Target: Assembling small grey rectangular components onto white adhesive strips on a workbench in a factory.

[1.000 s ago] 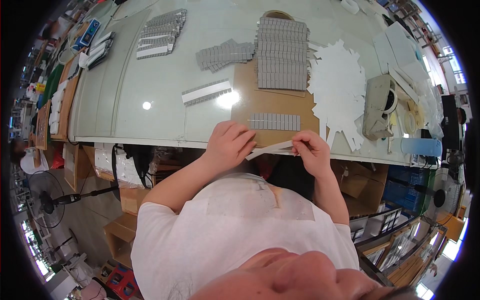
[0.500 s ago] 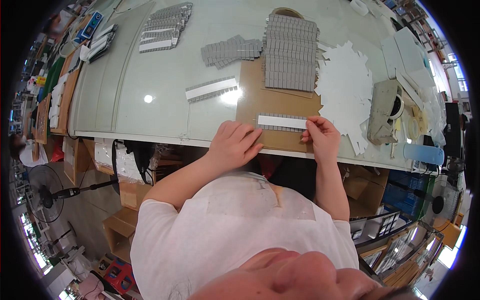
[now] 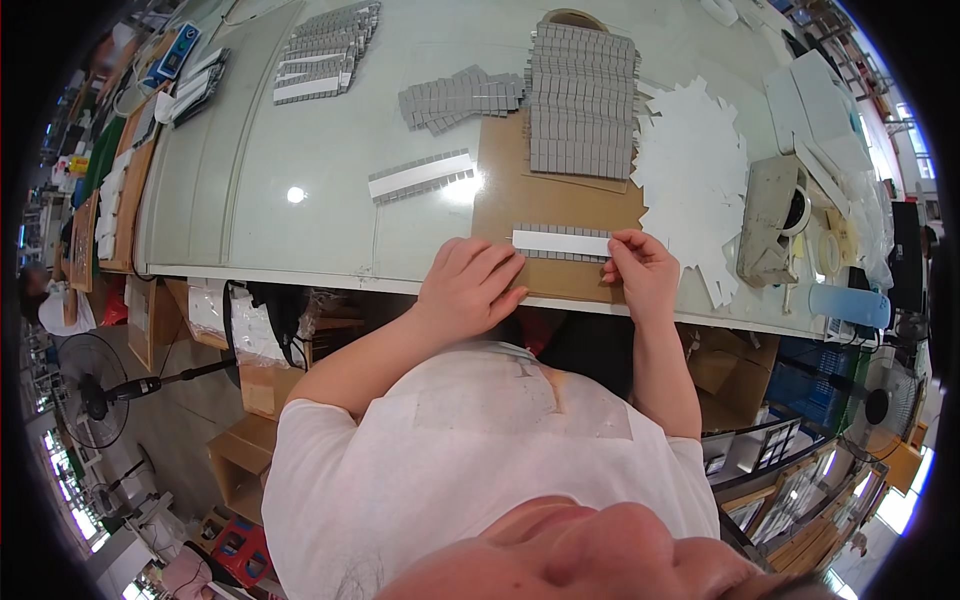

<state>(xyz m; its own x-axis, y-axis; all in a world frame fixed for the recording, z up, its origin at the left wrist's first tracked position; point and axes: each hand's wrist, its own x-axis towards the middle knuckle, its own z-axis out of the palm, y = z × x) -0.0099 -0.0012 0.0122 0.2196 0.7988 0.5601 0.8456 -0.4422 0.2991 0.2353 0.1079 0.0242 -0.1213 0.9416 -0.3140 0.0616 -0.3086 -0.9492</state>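
Note:
A grey notched strip [image 3: 587, 231] with a white strip [image 3: 560, 243] laid along its middle lies on a brown cardboard sheet [image 3: 490, 204] in front of me. My right hand [image 3: 645, 278] pinches the right end of the white strip between thumb and fingertips. At the left end, my left hand [image 3: 466, 284] rests with bent fingers, its fingertips beside the grey strip's corner and its thumb apart from them. Farther left lies another grey strip with a white band [image 3: 422, 177]. Behind the cardboard's near part stands a tall stack of grey notched strips [image 3: 582, 105].
Overlapping grey strips [image 3: 455, 100] lie left of the stack, and banded strips [image 3: 322, 60] lie at the far left. White jagged-edged sheets [image 3: 692, 170] cover the right side. A tape dispenser [image 3: 775, 220] and a blue cylinder [image 3: 848, 303] stand beyond them. The table's front edge [image 3: 380, 287] runs under my forearms.
The picture has shifted very slightly. Both hands and the strip between them hold nearly the same places.

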